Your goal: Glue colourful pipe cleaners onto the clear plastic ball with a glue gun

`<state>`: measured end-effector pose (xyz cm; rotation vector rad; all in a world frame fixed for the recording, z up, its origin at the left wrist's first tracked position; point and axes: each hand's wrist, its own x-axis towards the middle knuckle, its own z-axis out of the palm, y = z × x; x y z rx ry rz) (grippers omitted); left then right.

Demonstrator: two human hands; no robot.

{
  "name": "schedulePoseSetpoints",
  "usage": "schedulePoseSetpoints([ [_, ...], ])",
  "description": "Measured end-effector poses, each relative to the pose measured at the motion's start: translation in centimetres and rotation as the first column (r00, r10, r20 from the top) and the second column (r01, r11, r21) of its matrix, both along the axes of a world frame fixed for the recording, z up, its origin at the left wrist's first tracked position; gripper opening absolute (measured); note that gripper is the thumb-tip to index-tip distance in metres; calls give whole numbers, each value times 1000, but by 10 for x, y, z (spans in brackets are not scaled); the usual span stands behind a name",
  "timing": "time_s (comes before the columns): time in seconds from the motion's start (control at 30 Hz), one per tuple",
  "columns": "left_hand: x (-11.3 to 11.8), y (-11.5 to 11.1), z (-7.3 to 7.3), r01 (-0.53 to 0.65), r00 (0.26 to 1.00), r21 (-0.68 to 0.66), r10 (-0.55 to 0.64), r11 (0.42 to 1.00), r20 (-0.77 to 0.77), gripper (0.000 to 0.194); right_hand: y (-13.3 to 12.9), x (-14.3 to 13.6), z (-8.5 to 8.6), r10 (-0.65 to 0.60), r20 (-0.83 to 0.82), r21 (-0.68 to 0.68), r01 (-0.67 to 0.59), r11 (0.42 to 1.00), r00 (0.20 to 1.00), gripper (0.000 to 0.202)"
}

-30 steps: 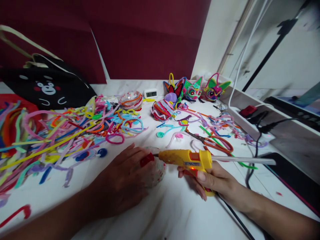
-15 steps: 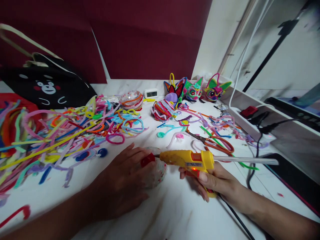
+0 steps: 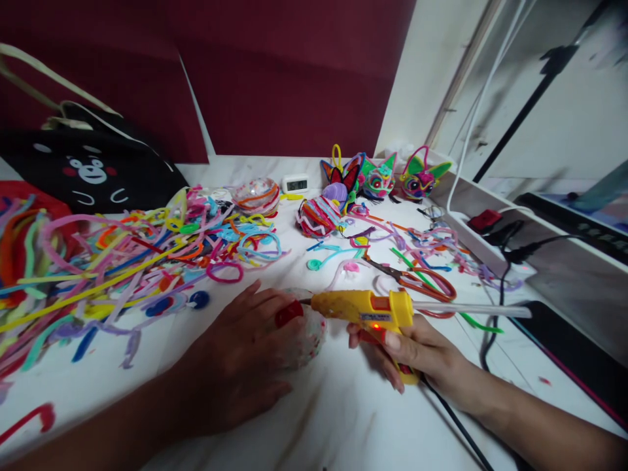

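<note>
My left hand (image 3: 240, 353) curls over a clear ball (image 3: 310, 340) with coloured specks, resting on the white table. A fuzzy red piece (image 3: 288, 314) shows by its fingers on top of the ball; the ball's left side is hidden behind the hand. In my right hand (image 3: 424, 350) is a yellow hot glue gun (image 3: 356, 306), its small red light lit. The nozzle points left and reaches the red piece; I cannot tell whether it touches. A clear glue stick (image 3: 471, 309) sticks out of the gun's back, and the black cord trails down from its handle.
Many loose pipe cleaners (image 3: 147, 255) cover the left of the table. Orange-handled scissors (image 3: 412, 278) lie beyond the glue gun. Farther back are a yarn-like striped ball (image 3: 318, 217), a half-wrapped ball (image 3: 258, 196), a small clock (image 3: 296, 184) and finished masks (image 3: 380, 180). A power strip (image 3: 510, 258) stands right.
My right hand and the glue gun have shifted slightly left, bringing the nozzle a little closer to the red piece. My left hand stays on the ball.
</note>
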<state>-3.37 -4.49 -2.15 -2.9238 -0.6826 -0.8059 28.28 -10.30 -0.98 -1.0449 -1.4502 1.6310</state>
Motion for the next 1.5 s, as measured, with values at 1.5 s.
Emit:
schedulePoseSetpoints([
  [1.5,1,-10,2,-75,997,-66,76,995,0,63,5,-4,7,18,-70,-41,-21,999,997,66],
])
